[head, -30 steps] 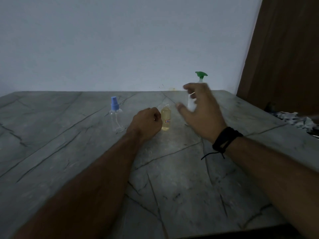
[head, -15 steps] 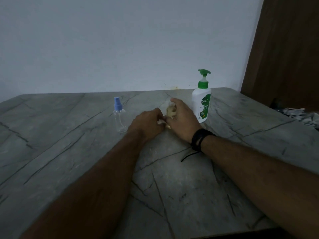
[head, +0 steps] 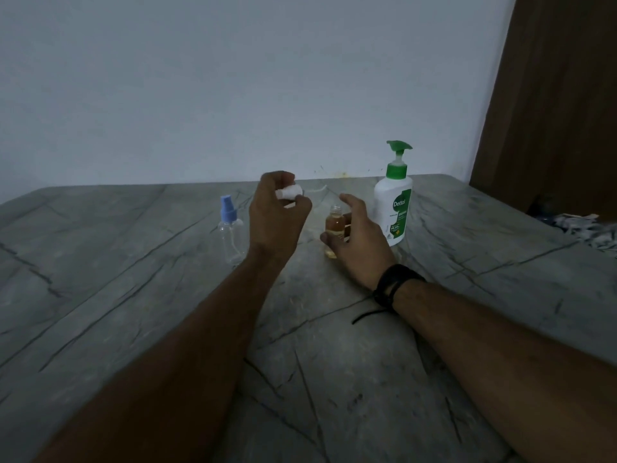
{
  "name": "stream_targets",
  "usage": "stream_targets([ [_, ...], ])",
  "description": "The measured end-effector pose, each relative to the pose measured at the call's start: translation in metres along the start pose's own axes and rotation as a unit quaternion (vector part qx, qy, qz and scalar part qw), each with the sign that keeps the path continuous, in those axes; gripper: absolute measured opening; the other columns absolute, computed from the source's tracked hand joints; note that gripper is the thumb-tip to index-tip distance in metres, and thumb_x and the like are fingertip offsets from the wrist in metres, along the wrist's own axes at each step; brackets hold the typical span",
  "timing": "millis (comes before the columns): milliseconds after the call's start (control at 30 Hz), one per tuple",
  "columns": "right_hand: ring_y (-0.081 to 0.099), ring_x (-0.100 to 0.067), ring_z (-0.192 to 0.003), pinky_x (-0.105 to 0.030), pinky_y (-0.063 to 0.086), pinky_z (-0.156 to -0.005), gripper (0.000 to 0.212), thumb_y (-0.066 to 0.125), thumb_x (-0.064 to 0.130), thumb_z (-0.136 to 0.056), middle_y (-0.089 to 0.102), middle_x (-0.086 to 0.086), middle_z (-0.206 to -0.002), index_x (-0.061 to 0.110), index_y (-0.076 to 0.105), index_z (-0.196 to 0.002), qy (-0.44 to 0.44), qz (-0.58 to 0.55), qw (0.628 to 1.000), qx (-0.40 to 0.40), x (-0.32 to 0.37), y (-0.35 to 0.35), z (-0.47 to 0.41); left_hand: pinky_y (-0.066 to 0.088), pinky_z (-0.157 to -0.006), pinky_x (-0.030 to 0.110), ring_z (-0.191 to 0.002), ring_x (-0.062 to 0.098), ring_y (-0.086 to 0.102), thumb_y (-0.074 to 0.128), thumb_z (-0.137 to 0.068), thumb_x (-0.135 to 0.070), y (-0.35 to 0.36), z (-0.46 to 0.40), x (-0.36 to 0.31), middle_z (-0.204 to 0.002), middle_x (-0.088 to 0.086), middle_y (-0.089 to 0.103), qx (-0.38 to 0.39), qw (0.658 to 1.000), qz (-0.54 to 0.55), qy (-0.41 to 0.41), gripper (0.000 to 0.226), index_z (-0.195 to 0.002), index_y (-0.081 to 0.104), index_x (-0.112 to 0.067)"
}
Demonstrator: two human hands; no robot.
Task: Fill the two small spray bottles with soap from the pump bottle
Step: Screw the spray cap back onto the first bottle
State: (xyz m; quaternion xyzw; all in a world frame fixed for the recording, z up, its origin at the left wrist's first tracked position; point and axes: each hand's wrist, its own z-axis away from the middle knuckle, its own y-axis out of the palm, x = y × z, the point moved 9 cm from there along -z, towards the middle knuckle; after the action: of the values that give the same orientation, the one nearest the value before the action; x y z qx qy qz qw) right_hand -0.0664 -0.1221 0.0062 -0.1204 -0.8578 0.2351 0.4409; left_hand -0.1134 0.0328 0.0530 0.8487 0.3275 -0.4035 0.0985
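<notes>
A small open bottle [head: 334, 224] of amber liquid stands on the grey marble table [head: 133, 295]. My right hand [head: 359, 242] holds it, thumb across its front and fingers behind it. My left hand [head: 277, 215] is raised to the left of it and pinches the white spray cap [head: 289, 192], whose thin tube sticks out to the right. A second small spray bottle [head: 230, 233], clear with a blue cap on, stands left of my left hand. The white pump bottle [head: 392, 208] with a green pump stands just right of my right hand.
A brown wooden door [head: 551, 95] rises at the right past the table edge. Crumpled cloth [head: 594, 228] lies at the far right. A pale wall runs behind the table. A black band is on my right wrist.
My right hand left the pump bottle and took the amber bottle. My left hand lifted up and away from it with the white spray cap.
</notes>
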Motion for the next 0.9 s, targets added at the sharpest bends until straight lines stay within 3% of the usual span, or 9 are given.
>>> stream_targets([
  [100, 0.06, -0.021, -0.114, -0.03, 0.047, -0.097, 0.073, 0.069, 0.023, -0.093, 0.06, -0.007, -0.131, 0.023, 0.025, -0.151, 0.003, -0.007, 1.0, 0.001, 0.0, 0.0, 0.0, 0.055, -0.073, 0.024, -0.085, 0.009, 0.063, 0.066, -0.085, -0.006, -0.002, -0.003, -0.009, -0.095, -0.001, 0.063, -0.016, 0.998, 0.066, -0.017, 0.024, -0.105, 0.053, -0.009],
  [200, 0.061, -0.02, -0.111, -0.032, 0.048, -0.098, 0.074, 0.069, 0.024, -0.092, 0.061, -0.005, -0.127, 0.023, 0.025, -0.152, 0.006, -0.012, 1.0, -0.002, 0.0, -0.001, 0.0, 0.058, -0.077, 0.037, -0.089, 0.014, 0.064, 0.06, -0.092, -0.02, -0.005, -0.009, -0.015, -0.097, 0.001, 0.065, -0.031, 0.995, 0.085, -0.03, 0.017, -0.107, 0.058, -0.011],
  [333, 0.061, -0.017, -0.109, -0.028, 0.047, -0.095, 0.073, 0.07, 0.024, -0.092, 0.06, -0.006, -0.129, 0.023, 0.026, -0.151, 0.004, -0.01, 1.0, -0.002, -0.001, 0.0, 0.0, 0.057, -0.074, 0.029, -0.093, 0.012, 0.066, 0.06, -0.094, -0.027, -0.003, -0.012, -0.017, -0.098, -0.002, 0.068, -0.016, 0.983, 0.165, -0.075, 0.016, -0.109, 0.059, -0.024],
  [433, 0.061, -0.019, -0.11, -0.027, 0.045, -0.094, 0.073, 0.07, 0.024, -0.092, 0.059, -0.007, -0.133, 0.022, 0.026, -0.151, 0.005, -0.013, 1.0, 0.0, -0.002, 0.0, -0.001, 0.057, -0.072, 0.029, -0.092, 0.014, 0.068, 0.063, -0.092, -0.026, 0.0, -0.01, -0.013, -0.104, 0.002, 0.068, -0.011, 0.967, 0.227, -0.115, 0.024, -0.115, 0.058, -0.022],
  [600, 0.06, -0.022, -0.116, -0.028, 0.046, -0.097, 0.073, 0.069, 0.024, -0.093, 0.057, -0.009, -0.138, 0.022, 0.025, -0.151, 0.005, -0.01, 1.0, 0.005, -0.002, 0.001, -0.001, 0.058, -0.072, 0.031, -0.091, 0.014, 0.069, 0.063, -0.091, -0.025, 0.003, -0.008, -0.012, -0.107, 0.004, 0.067, -0.007, 0.964, 0.233, -0.129, 0.031, -0.121, 0.058, -0.018],
  [767, 0.059, -0.027, -0.121, -0.041, 0.047, -0.106, 0.075, 0.069, 0.026, -0.093, 0.054, -0.011, -0.141, 0.022, 0.023, -0.152, 0.011, -0.006, 1.0, 0.009, -0.001, 0.001, 0.0, 0.057, -0.07, 0.03, -0.091, 0.013, 0.068, 0.063, -0.091, -0.025, 0.005, -0.008, -0.008, -0.108, 0.004, 0.066, 0.001, 0.969, 0.208, -0.13, 0.032, -0.122, 0.057, -0.019],
  [900, 0.059, -0.027, -0.121, -0.044, 0.048, -0.106, 0.077, 0.069, 0.027, -0.093, 0.055, -0.011, -0.14, 0.022, 0.021, -0.153, 0.015, -0.007, 1.0, 0.011, -0.001, 0.001, 0.0, 0.058, -0.071, 0.031, -0.092, 0.013, 0.068, 0.064, -0.091, -0.027, 0.006, -0.008, -0.006, -0.11, 0.004, 0.065, 0.014, 0.974, 0.185, -0.126, 0.036, -0.126, 0.056, -0.02],
])
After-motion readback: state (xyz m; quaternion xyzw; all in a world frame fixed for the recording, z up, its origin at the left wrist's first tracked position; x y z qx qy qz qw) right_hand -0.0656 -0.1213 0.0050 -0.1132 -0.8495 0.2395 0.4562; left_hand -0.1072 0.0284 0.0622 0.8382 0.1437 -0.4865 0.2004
